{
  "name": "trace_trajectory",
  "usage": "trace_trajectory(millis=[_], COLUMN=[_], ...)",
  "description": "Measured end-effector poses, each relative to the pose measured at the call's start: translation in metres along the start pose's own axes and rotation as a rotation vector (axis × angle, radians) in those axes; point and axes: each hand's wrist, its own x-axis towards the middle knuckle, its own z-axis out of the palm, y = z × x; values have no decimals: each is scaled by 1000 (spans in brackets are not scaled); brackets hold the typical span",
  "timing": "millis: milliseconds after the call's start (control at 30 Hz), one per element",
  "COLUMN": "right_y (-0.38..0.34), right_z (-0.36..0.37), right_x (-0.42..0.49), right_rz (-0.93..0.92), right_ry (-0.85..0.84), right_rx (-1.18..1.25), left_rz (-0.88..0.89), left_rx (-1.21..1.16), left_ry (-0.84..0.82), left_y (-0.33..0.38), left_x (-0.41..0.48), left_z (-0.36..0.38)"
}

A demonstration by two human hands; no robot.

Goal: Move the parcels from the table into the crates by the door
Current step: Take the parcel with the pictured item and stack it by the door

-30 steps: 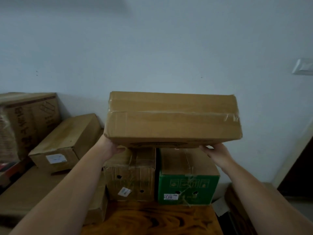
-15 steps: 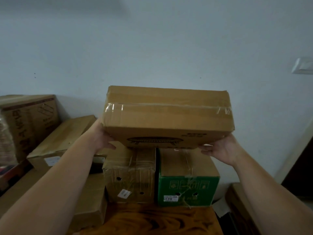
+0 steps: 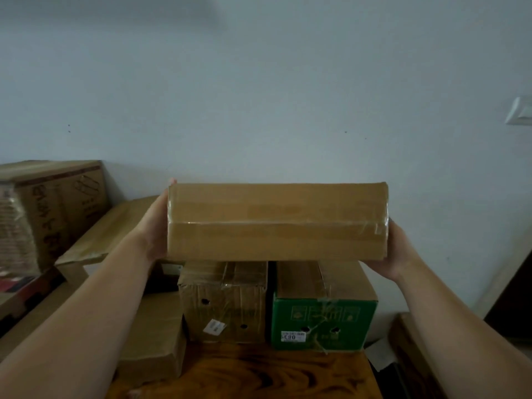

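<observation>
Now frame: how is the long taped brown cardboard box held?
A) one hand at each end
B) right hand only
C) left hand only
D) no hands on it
A: the left hand lies flat against one end of the long taped brown cardboard box, and the right hand holds the other end.
</observation>
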Motion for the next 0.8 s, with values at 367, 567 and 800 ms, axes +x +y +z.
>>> trace_trajectory(millis=[367, 567, 800], right_y=[34, 42, 32], right_z=[-3, -9, -4], right_x=[3, 6, 15], right_rz=[312, 376, 412], right_ry=[172, 238, 238], right_rx=[-406, -478, -601], left_rz=[-338, -290, -326], left_rx=[182, 182, 146], left_ry=[261, 241, 203], left_y=[-57, -63, -57], left_x=[2, 11, 16], left_z=[1, 3, 11])
